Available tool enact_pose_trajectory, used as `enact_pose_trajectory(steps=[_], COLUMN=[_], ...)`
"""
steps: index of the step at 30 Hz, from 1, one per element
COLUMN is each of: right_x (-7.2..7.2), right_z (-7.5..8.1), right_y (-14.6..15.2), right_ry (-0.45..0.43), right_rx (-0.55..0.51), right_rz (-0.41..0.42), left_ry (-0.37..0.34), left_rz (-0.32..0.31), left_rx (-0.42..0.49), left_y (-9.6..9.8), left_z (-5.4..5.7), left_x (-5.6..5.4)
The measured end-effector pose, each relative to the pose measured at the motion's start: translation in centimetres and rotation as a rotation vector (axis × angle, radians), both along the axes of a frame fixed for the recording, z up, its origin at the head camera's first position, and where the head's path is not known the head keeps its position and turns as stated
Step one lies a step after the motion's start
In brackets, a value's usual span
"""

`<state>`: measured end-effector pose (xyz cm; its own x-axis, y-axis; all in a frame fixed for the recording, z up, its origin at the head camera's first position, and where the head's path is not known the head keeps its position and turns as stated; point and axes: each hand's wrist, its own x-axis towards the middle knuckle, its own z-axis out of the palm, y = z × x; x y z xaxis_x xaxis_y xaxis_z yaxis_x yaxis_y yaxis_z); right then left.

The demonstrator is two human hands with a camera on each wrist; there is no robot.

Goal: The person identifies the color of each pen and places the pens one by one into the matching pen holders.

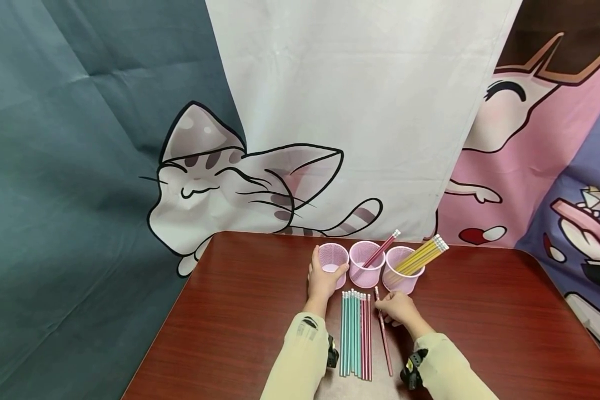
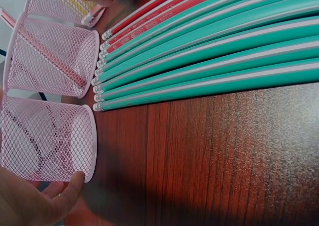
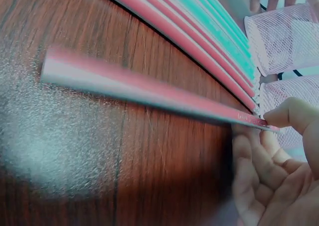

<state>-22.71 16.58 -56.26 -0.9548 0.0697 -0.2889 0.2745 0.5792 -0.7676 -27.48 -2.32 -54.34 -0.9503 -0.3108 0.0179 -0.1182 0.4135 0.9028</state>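
My left hand [image 1: 322, 280] grips the leftmost pink mesh pencil cup [image 1: 334, 256], thumb on its near right side and fingers along its left. Nothing shows inside that cup. My right hand [image 1: 400, 308] pinches a red pencil [image 3: 164, 97] near its eraser end, between thumb and fingers. This pencil [image 1: 386, 347] lies at a slant just right of a row of pencils, its eraser end toward the cups. In the row, teal pencils [image 1: 350, 333] lie on the left and red pencils [image 1: 366, 339] on the right, side by side.
The middle mesh cup [image 1: 358, 278] holds red pencils [image 1: 381, 249], leaning right. Several yellow pencils [image 1: 420, 256] lean out of the right-hand cup [image 1: 399, 284]. All three cups stand in a line on the brown wooden table [image 1: 230, 311]. Behind it hangs a printed cartoon cloth [image 1: 370, 111].
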Motion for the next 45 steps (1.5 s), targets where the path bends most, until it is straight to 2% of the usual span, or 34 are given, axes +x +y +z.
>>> enact_pose_trajectory(steps=[2, 7, 17, 26, 30, 37, 40, 43, 45], right_x=[0.1, 0.3, 0.1, 0.0, -0.4, -1.2, -1.4, -1.9, -2.5], right_z=[-0.1, 0.1, 1.6, 3.9, 5.0, 7.2, 8.1, 8.2, 7.8], right_y=[0.2, 0.8, 1.6, 1.4, 1.7, 2.8, 3.0, 3.4, 3.9], right_ry=[-0.004, -0.02, -0.055, -0.051, -0.017, 0.083, 0.103, 0.138, 0.171], right_rx=[-0.071, -0.199, -0.295, -0.402, -0.465, -0.499, -0.517, -0.547, -0.592], right_rz=[-0.016, 0.008, 0.056, 0.067, 0.071, 0.15, 0.153, 0.153, 0.163], left_ry=[0.0, 0.004, -0.001, -0.001, -0.001, 0.001, 0.012, 0.019, 0.02], left_rz=[-0.001, -0.004, -0.005, -0.006, -0.005, -0.006, -0.001, 0.001, 0.001], left_rx=[-0.002, 0.006, 0.009, 0.013, 0.014, 0.01, -0.002, -0.008, -0.009], left_y=[0.0, 0.0, -0.1, -0.1, -0.1, -0.1, 0.0, 0.0, 0.0], left_z=[0.0, 0.1, 0.2, 0.4, 0.4, 0.3, 0.3, 0.3, 0.2], left_x=[0.0, 0.1, 0.2, 0.2, 0.2, 0.3, 0.3, 0.3, 0.3])
